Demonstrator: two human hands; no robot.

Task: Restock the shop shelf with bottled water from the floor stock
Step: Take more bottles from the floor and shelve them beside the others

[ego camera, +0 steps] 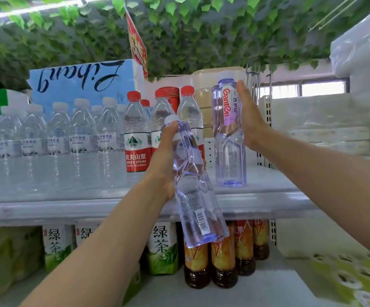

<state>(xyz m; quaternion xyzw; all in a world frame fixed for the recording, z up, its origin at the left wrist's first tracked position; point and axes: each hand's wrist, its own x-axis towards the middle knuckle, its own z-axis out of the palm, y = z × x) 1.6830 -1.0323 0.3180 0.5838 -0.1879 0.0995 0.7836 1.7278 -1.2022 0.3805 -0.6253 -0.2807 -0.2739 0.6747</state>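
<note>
My left hand (pixel 165 160) grips a clear violet-tinted water bottle (pixel 196 196) with a white cap, tilted, its base hanging in front of the shelf edge (pixel 257 204). My right hand (pixel 249 117) holds a second violet bottle (pixel 229 151) with a Ganten label, which stands upright on the upper shelf. Palm and fingers lie along that bottle's right side. To the left of both stand red-capped Nongfu Spring bottles (pixel 135 134).
Shrink-wrapped packs of white-capped water (pixel 46 142) fill the shelf's left part, a blue box (pixel 80 83) behind them. On the lower shelf stand green tea cartons (pixel 161 249) and dark tea bottles (pixel 223 258). White packages (pixel 323 127) lie at right. Green leaves hang overhead.
</note>
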